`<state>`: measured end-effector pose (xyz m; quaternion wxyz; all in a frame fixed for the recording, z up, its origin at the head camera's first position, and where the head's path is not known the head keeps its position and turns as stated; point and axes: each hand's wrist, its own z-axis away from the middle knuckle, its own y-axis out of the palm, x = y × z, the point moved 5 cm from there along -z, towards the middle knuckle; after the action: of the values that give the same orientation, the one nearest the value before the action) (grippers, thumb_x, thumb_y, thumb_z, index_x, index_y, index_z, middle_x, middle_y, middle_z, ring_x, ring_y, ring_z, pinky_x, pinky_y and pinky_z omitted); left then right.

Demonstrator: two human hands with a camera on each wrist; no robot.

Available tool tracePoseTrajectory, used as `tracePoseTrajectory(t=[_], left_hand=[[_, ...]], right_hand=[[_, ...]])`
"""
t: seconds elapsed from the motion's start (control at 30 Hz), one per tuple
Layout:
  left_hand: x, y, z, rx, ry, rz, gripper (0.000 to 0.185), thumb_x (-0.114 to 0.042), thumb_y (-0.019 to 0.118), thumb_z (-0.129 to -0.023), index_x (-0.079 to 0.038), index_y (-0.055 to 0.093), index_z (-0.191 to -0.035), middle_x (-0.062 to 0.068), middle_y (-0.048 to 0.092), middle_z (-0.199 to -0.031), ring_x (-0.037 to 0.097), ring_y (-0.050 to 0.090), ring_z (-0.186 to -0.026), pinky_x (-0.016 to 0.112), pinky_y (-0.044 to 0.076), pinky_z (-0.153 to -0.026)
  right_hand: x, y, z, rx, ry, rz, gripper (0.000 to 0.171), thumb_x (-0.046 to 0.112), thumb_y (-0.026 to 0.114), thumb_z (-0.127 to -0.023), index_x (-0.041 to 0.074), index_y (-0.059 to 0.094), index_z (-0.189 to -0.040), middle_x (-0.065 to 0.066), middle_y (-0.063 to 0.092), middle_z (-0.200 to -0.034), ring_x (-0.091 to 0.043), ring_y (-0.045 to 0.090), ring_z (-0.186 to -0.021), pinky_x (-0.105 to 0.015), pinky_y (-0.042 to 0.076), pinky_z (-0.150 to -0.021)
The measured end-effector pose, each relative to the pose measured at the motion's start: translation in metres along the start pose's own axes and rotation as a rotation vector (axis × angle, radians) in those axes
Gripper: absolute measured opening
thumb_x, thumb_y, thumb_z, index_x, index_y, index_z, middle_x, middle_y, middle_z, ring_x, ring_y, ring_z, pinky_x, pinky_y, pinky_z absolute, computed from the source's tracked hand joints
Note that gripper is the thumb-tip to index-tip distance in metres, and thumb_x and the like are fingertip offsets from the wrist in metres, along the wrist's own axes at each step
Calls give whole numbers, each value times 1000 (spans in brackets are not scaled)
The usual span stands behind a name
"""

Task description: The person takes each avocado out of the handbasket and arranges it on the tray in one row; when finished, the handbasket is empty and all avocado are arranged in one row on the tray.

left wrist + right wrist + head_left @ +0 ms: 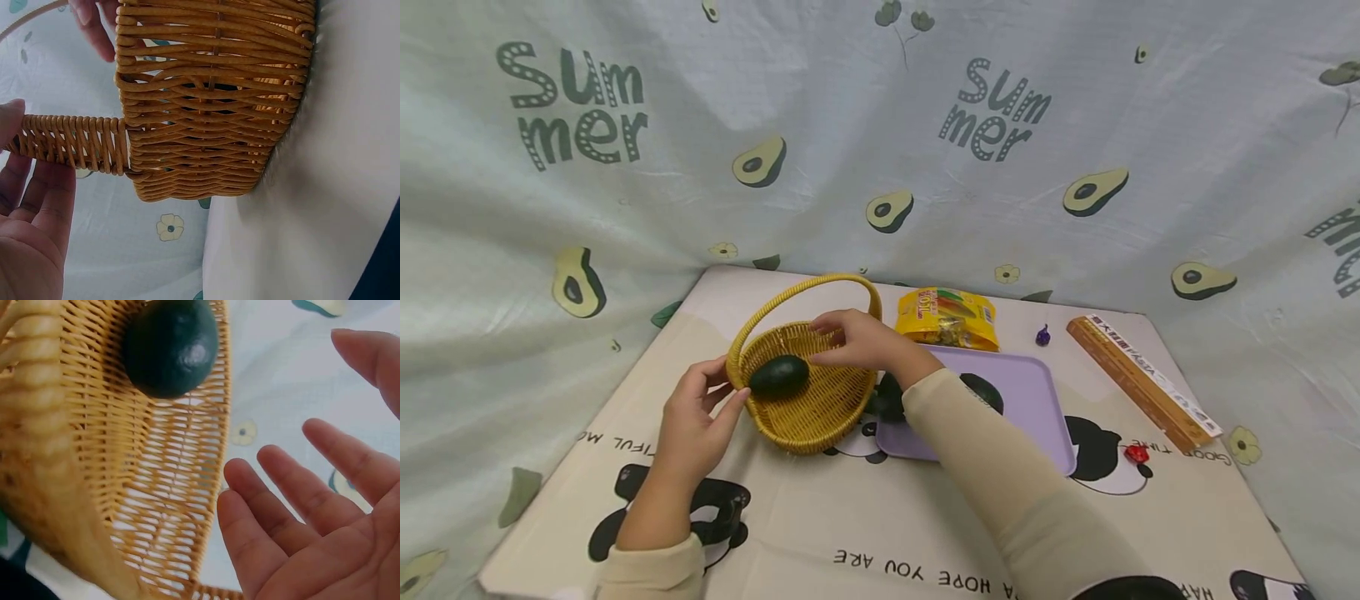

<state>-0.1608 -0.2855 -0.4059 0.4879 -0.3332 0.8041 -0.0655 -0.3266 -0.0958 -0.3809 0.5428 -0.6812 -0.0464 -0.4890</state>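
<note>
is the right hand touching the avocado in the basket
Apart. The right wrist view shows the right hand open, a clear gap between its fingers and the avocado in the basket.

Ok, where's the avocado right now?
In the head view, the avocado lies inside the wicker basket, at its left side, between the left hand and right hand.

The left hand (696, 421) reaches forward from a cream sleeve, palm turned inward, its fingers (37, 200) loosely extended and thumb raised. The right hand (861, 340) stretches across from the right on a long cream-sleeved forearm, palm down, with its fingers (294, 487) straight, spread and holding nothing.
</note>
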Motion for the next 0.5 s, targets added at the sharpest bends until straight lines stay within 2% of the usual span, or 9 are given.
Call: tracePoseTrajectory(t=[0.23,0.5], left_hand=[[1,1,0,9,8,19,48,8,71,-91,4,52,-135,15,58,-131,26,61,-119,10,48,-102],[2,1,0,18,5,33,49,8,71,-91,3,51,-136,15,58,-132,27,61,-119,15,49,-103]], right_hand=[[0,15,-11,4,47,-13,62,38,76,-92,14,56,-146,-12,59,-146,-30,58,-132,-37,54,-108],[4,28,-30,8,57,17,57,36,78,-92,14,60,-142,-7,64,-141,-24,59,-131,-37,54,-108]])
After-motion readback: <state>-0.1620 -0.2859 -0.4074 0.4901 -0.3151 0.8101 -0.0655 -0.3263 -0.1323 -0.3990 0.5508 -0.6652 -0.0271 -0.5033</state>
